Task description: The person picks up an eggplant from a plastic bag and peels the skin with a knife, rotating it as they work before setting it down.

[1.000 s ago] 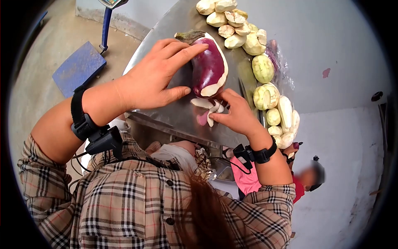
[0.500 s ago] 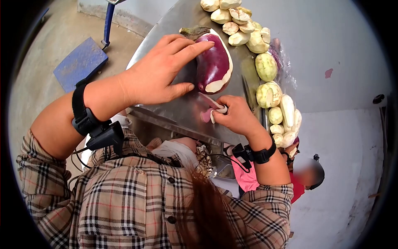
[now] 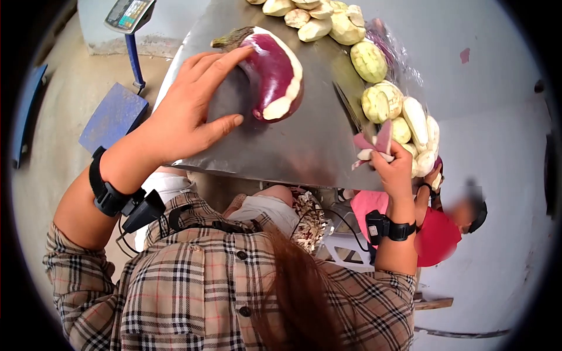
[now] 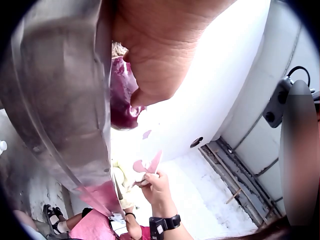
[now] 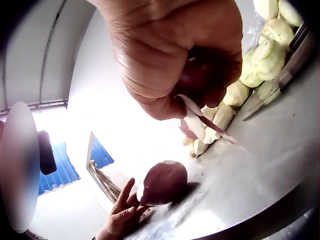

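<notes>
A partly peeled purple eggplant (image 3: 274, 76) lies on the metal table (image 3: 316, 155), a pale strip along its right side and lower end and its stem to the upper left. My left hand (image 3: 193, 108) rests its fingertips on the purple skin near the stem, thumb spread away from the other fingers. Off to the right, my right hand (image 3: 397, 174) pinches several strips of eggplant peel (image 3: 383, 139), raised near the table's front edge. In the right wrist view the peels (image 5: 194, 125) hang below the curled fingers. A knife (image 3: 346, 105) lies between the eggplant and the peeled ones.
Peeled eggplants (image 3: 369, 61) line the table's far right side, with a clear plastic bag (image 3: 401, 55) behind them. On the floor at left stands a scale with a blue platform (image 3: 114, 117). A person in red (image 3: 438, 243) is beyond the right end.
My right hand has gathered the peels from beside the eggplant, lifted them and carried them right, past the knife. The left hand has stayed at the eggplant while the head view shifted.
</notes>
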The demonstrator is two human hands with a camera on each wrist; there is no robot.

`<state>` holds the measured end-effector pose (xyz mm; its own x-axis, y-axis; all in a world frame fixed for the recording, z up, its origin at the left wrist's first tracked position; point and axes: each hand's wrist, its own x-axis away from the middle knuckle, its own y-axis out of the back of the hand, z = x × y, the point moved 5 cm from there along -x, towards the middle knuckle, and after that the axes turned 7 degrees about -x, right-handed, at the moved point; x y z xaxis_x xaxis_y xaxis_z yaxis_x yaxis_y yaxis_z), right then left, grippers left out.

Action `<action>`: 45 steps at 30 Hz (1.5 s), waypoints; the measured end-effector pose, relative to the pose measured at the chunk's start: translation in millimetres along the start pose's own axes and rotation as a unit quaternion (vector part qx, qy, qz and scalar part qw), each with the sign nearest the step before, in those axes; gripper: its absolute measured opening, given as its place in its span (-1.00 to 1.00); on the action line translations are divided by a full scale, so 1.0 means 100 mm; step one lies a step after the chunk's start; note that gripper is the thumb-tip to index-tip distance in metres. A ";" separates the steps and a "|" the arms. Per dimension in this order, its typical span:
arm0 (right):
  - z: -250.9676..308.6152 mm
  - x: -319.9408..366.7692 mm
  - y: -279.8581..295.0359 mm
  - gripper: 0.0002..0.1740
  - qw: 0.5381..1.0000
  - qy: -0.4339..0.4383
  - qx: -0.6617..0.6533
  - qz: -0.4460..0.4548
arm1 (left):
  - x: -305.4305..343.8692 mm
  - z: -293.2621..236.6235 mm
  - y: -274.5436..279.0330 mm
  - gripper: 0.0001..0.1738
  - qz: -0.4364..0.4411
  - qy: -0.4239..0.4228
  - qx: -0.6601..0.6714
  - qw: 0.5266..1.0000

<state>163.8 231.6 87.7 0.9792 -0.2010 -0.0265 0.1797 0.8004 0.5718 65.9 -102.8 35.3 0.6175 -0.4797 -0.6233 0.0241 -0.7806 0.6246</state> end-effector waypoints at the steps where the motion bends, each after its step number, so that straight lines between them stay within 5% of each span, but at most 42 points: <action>1: -0.14 0.12 0.18 -0.76 0.999 0.022 -0.022 -0.040 | 0.00 -0.04 0.02 -0.08 -0.016 -0.006 0.007 1.000; 8: -1.03 1.27 1.06 -0.75 0.948 -0.003 -0.076 -0.309 | 0.03 -0.07 -0.04 -0.09 0.022 0.021 0.073 0.997; 14: -1.95 2.02 1.22 -0.81 0.914 -0.104 -0.071 -0.386 | 0.03 -0.04 -0.08 -0.07 0.051 0.103 0.080 0.990; 22: -3.40 2.72 1.02 -0.81 0.850 -0.303 -0.083 -0.422 | 0.01 -0.03 -0.11 -0.07 0.065 0.112 0.060 0.990; 32: -4.53 3.53 0.11 -0.67 0.773 -0.512 -0.121 -0.355 | 0.00 0.06 -0.13 -0.11 0.080 0.084 0.026 0.993; 38: -4.66 3.66 -0.11 -0.67 0.718 -0.535 -0.247 -0.370 | -0.01 0.05 -0.12 -0.12 0.087 0.092 0.024 0.992; 45: -4.40 3.44 0.28 -0.78 0.748 -0.405 -0.148 -0.504 | 0.00 0.07 -0.11 -0.12 0.080 0.097 0.030 0.992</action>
<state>547.1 433.0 -266.0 -0.0238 -0.9670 0.2535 0.9191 0.0786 0.3861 60.0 -97.4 25.4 0.7492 -0.5173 -0.4136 -0.1286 -0.7262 0.6754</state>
